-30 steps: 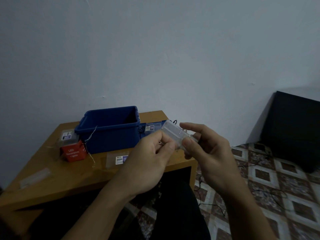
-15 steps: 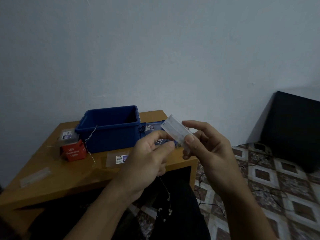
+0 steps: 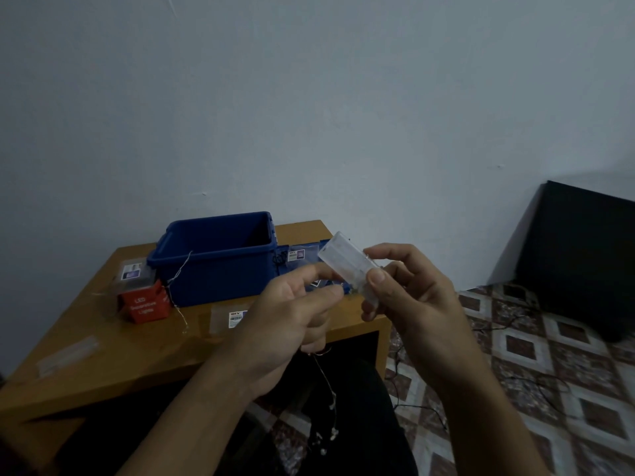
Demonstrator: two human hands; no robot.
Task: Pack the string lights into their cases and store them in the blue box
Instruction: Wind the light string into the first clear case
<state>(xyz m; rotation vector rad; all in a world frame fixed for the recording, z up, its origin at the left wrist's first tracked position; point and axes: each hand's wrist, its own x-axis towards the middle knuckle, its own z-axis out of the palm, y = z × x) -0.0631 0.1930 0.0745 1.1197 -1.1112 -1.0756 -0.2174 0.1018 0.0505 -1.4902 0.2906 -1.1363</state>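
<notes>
My right hand (image 3: 409, 297) grips a clear plastic battery pack (image 3: 347, 262) of a string light, tilted up to the left. My left hand (image 3: 292, 317) pinches the thin wire next to the pack's lower end. The string light wire (image 3: 326, 407) hangs down from my left hand over my lap, with small bulbs along it. Behind my hands stands the open blue box (image 3: 220, 259) on the wooden table (image 3: 113, 345), a thin wire (image 3: 177, 280) trailing over its front rim.
A red LED lights carton (image 3: 144, 305) with a clear case (image 3: 132, 273) on it sits left of the box. Flat clear sleeves (image 3: 230, 319) lie on the table, a blue lid (image 3: 295, 257) right of the box. Dark wires (image 3: 498, 328) cross the tiled floor; a black cabinet (image 3: 580, 255) stands right.
The battery pack has been tilted up and lifted slightly. My left hand has slipped off the pack to the wire, and the string now hangs down over my lap.
</notes>
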